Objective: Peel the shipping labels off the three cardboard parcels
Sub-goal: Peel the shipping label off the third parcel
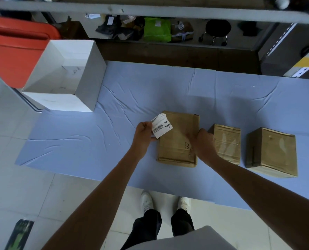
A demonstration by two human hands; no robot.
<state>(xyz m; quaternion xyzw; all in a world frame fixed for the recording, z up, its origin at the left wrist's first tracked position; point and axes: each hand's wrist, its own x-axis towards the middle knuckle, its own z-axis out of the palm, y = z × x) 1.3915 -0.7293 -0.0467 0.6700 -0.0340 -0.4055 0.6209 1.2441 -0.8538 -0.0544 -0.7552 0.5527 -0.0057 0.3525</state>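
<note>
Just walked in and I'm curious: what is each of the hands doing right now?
Left hand: pinching a shipping label.
Right hand: on the left parcel; fingers blurred, so the grip cannot be told.

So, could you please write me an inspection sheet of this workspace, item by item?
Surface: wrinkled blue sheet over the work surface.
Job's things: three cardboard parcels in a row: left parcel, middle parcel, right parcel. White label lifted at the left parcel's left edge; no label seen on the other two tops.
Clutter: open white box at the sheet's far left corner.
Hands: left hand pinches the label; right hand rests on the left parcel's right edge, its fingers blurred.
Cables: nothing clearly seen.
Surroundings: tiled floor, red plastic object, green bag, black stool.
</note>
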